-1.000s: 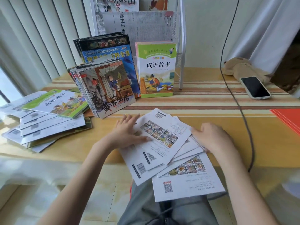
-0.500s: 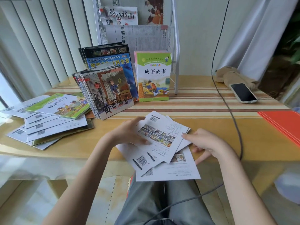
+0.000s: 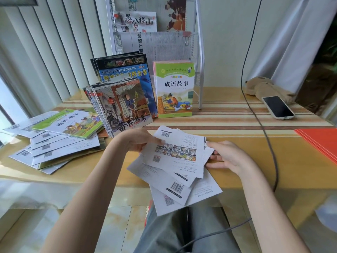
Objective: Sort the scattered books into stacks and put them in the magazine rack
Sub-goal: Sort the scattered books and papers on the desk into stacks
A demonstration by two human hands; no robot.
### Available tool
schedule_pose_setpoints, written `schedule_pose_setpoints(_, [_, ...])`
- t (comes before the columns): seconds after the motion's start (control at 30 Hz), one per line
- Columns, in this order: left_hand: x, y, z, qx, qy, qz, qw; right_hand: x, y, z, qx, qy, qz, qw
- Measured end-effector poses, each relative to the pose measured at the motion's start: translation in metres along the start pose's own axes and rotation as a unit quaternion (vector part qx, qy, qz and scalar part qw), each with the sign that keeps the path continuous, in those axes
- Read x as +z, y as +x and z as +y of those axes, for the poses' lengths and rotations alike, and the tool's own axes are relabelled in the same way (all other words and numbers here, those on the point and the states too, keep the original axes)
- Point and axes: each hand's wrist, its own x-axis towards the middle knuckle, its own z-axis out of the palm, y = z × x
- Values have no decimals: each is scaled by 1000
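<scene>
Probably a home: window blinds (image 3: 45,52), curtain (image 3: 291,42), plush toy (image 3: 264,88).

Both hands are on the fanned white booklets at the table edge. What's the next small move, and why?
Probably square them up: push the left hand and right hand toward each other. The white booklets lie fanned at different angles, with the lowest ones hanging off the table edge, so they aren't yet a stack for the rack.
</scene>
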Motion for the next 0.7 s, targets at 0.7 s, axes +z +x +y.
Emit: schedule_pose_setpoints(0.7, [3, 18, -10, 27, 54, -65, 996, 4, -29, 28, -197, -510, -268, 793])
